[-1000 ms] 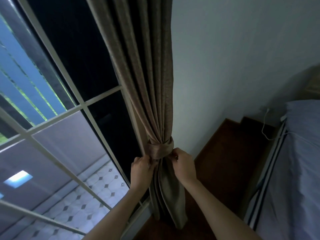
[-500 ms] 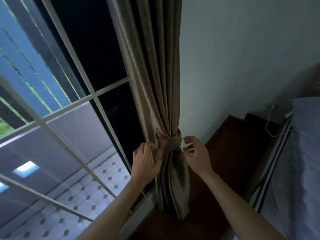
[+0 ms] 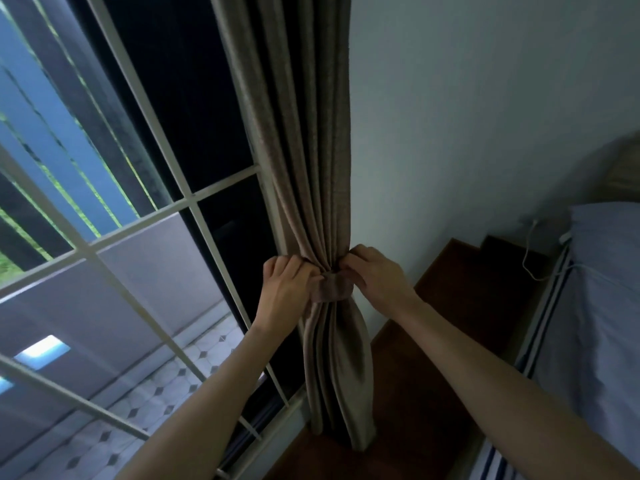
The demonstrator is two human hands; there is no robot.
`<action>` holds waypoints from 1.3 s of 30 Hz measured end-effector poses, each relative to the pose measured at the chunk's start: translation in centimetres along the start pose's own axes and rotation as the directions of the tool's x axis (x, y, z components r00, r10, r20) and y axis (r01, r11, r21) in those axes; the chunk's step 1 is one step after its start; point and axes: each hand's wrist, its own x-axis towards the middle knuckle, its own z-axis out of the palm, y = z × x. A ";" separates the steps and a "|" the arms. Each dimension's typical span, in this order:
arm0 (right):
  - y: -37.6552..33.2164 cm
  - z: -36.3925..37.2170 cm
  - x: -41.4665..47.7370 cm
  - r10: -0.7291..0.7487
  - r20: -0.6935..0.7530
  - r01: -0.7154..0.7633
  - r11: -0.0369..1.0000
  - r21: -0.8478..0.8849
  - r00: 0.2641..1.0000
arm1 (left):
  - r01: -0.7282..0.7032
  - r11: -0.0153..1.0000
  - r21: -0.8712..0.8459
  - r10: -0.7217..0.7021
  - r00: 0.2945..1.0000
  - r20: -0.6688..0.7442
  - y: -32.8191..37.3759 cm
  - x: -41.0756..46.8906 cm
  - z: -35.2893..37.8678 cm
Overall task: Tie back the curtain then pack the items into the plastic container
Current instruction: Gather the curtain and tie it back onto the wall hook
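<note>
I held the tie-back band (image 3: 333,287) between both grips: the left hand (image 3: 287,289) was closed on its left side and the right hand (image 3: 377,275) pinched its upper right edge, with the gathered curtain (image 3: 308,150) running up and down through them. I judged the tie-back step nearly complete. The next move called for seating the band snugly, releasing both grips, then locating the plastic container, which was not in view.

Barred window (image 3: 131,209), bed (image 3: 602,306), white cable (image 3: 530,251)
</note>
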 end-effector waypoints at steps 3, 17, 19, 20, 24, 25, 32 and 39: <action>-0.6 0.0 0.0 0.229 -0.098 -0.189 0.931 0.312 0.968 | 0.085 0.991 -0.103 -0.087 0.996 -0.010 -0.1 0.6 -0.6; -2.7 2.1 1.0 0.544 -0.206 -0.354 0.744 0.566 0.813 | 0.380 0.870 -0.313 -0.342 0.924 0.171 0.9 0.0 -0.2; -3.1 3.7 -1.1 0.642 -0.243 -0.434 0.704 0.561 0.727 | 0.400 0.860 -0.316 -0.338 0.912 0.232 0.7 -2.1 0.5; -2.8 4.7 -2.3 0.683 -0.213 -0.502 0.680 0.535 0.699 | 0.420 0.859 -0.292 -0.349 0.899 0.264 0.5 -3.3 1.0; -1.3 8.0 -5.3 0.692 0.241 -0.726 0.595 0.344 0.681 | 0.483 0.871 -0.088 -0.370 0.764 0.529 -0.3 -6.2 3.0; -1.1 8.2 -5.3 0.643 0.286 -0.704 0.642 0.305 0.711 | 0.465 0.883 -0.063 -0.354 0.748 0.561 -0.3 -6.3 3.3; -0.4 8.8 -5.3 0.557 0.111 -0.565 0.823 0.058 0.823 | 0.455 0.889 -0.062 -0.368 0.788 0.494 -0.3 -5.3 4.8; -1.3 9.9 -5.1 0.567 0.136 -0.579 0.811 0.080 0.812 | 0.479 0.877 -0.029 -0.417 0.790 0.449 -0.6 -6.4 5.5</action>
